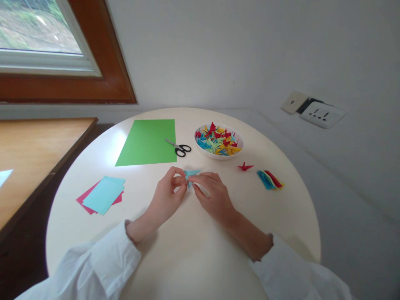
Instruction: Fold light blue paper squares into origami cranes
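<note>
Between my two hands, over the middle of the round table, is a small piece of light blue folded paper point(191, 172). My left hand point(171, 187) pinches its left side, thumb and fingers close together. From the right, my right hand point(213, 193) has its fingers closed on the same paper, the index finger lying across its front. The fingertips hide part of the folds. A finished red paper crane point(245, 166) lies to the right of my hands, near a white bowl point(218, 157) full of colourful paper cranes.
Black-handled scissors point(180, 149) overlap the right edge of a green sheet point(150, 143). At the left lie light blue and red paper squares point(104, 195). A fanned stack of coloured folded papers point(270, 180) rests at the right. The white round table point(187, 258) meets the wall behind.
</note>
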Demonstrator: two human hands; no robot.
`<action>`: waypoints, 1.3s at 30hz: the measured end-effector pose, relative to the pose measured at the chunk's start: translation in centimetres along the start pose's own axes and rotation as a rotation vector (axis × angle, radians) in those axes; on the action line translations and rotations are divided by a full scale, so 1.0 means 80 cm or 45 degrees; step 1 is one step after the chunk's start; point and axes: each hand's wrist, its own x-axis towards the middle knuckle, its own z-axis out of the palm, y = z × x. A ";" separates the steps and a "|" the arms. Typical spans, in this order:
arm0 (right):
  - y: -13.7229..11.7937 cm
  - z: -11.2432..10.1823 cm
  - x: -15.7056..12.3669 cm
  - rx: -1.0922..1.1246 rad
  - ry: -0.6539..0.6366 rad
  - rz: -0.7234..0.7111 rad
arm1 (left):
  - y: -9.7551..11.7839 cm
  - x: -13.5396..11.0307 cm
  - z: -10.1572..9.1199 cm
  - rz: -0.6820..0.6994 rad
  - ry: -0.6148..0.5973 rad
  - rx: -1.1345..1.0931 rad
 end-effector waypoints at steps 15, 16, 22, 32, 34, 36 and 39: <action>-0.010 -0.008 0.003 0.009 0.221 0.130 | -0.001 -0.001 -0.001 0.156 0.055 0.262; -0.010 -0.007 0.003 0.000 0.234 0.168 | -0.002 -0.002 -0.001 0.181 0.061 0.301; -0.006 -0.005 0.002 0.133 0.125 0.318 | 0.000 -0.007 -0.003 0.375 0.061 0.542; -0.007 -0.008 0.000 0.424 -0.064 0.489 | -0.002 -0.004 -0.005 0.383 0.072 0.509; -0.008 -0.008 0.000 0.448 -0.100 0.483 | -0.004 -0.002 -0.005 0.359 0.058 0.430; -0.008 -0.009 0.000 0.468 -0.123 0.470 | -0.006 -0.002 -0.005 0.343 0.044 0.347; -0.009 -0.009 0.001 0.480 -0.123 0.448 | -0.008 -0.001 -0.004 0.329 0.038 0.257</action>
